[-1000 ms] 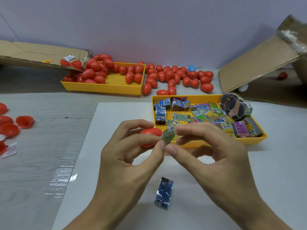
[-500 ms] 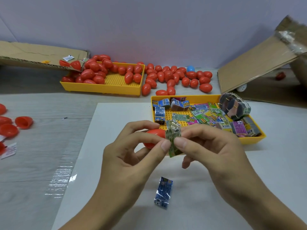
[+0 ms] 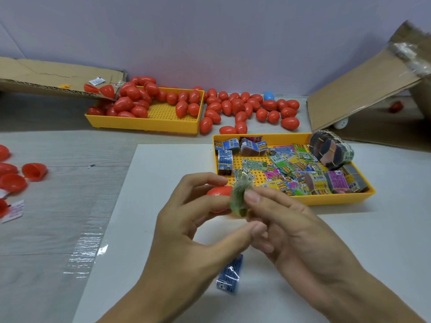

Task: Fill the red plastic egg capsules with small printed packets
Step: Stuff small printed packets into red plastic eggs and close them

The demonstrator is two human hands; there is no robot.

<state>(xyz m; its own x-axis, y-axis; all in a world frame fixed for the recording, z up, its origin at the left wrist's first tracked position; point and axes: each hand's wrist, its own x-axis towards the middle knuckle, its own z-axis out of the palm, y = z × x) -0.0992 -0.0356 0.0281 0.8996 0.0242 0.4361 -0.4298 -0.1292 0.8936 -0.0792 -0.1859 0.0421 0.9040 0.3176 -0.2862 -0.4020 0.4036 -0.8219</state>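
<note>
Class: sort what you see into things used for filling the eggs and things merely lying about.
In use: left hand holding red egg half; right hand pinching green packet; packet tray.
Lying about: cardboard flap; blue egg; tape strip.

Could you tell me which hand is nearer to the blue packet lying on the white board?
Left. The left hand is just above the blue packet; the right hand is up-right.

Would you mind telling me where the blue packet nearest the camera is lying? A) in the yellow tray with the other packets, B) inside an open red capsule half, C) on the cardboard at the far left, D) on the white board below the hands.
D: the blue packet lies flat on the white board, just below the two hands and outside the packet tray.
</note>
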